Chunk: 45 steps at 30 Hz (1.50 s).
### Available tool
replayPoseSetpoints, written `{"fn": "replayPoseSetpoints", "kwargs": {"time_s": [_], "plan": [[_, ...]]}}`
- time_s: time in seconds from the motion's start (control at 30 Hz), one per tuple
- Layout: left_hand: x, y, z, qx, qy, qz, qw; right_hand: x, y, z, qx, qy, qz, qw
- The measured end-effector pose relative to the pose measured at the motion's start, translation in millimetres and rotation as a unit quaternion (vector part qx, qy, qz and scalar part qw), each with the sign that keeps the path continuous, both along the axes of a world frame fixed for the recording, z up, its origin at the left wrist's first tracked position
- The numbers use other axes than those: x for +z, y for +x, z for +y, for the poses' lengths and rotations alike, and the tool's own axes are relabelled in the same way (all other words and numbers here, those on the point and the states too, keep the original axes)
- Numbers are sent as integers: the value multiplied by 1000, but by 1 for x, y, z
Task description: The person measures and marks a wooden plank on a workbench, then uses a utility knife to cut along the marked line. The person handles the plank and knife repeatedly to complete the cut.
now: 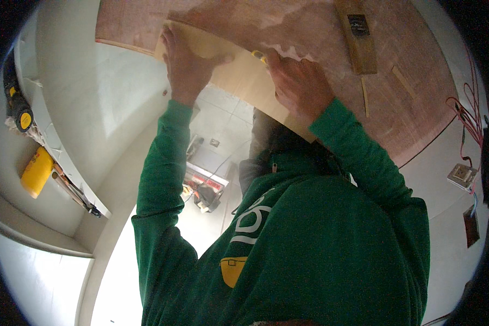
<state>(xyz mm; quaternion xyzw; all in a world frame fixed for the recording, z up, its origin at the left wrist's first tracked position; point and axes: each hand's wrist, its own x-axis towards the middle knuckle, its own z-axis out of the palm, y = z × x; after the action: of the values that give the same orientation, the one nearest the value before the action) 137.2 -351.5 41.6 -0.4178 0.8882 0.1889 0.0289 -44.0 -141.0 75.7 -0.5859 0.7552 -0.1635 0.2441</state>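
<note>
A pale, narrow wooden board (pixel 244 84) lies slantwise along the near edge of a reddish-brown plywood sheet (pixel 304 27). My left hand (pixel 189 68) rests on the board's left end with fingers spread and thumb stretched to the right. Farther right, my right hand (pixel 301 84) is closed over the board, gripping a small yellow tool (pixel 259 56). Only the tool's yellow end shows past the fingers; its kind is hidden. A wooden hand plane (pixel 363 51) sits on the plywood beyond my right hand, with thin wood strips (pixel 365 98) close by.
On a ledge at left are a yellow-and-black tape measure (pixel 23 117), a yellow cylindrical container (pixel 37 173) and several slim tools (pixel 73 191). Red wires (pixel 467 111) hang at right above a wall socket box (pixel 462 175). A cluttered case (pixel 204 182) stands on the floor below.
</note>
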Motion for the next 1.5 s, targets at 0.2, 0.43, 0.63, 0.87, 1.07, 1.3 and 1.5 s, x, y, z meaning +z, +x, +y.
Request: {"fn": "replayPoseSetpoints", "kwargs": {"time_s": [0.2, 0.43, 0.63, 0.87, 1.07, 1.3, 1.5], "plan": [[-4, 1, -4, -7, -10, 2, 1000, -3, -6, -2, 22, 31, 3, 999], [-6, 3, -8, -14, -18, -9, 1000, 5, -11, 35, 0, 65, -13, 998], [-7, 5, -8, -11, -5, 4, 1000, 17, -20, 91, 17, 190, -21, 981], [-11, 10, -11, -47, -36, -17, 998, 49, -29, 154, 3, 238, 0, 971], [-10, 9, -14, -22, -6, 12, 1000, 58, -31, 180, -3, 230, 47, 972], [-23, 16, -18, -17, -21, 23, 999, 58, -68, 224, -65, 243, 61, 966], [-22, 14, -14, -26, -34, 51, 998, 6, -114, 257, -266, 56, 34, 962]]}}
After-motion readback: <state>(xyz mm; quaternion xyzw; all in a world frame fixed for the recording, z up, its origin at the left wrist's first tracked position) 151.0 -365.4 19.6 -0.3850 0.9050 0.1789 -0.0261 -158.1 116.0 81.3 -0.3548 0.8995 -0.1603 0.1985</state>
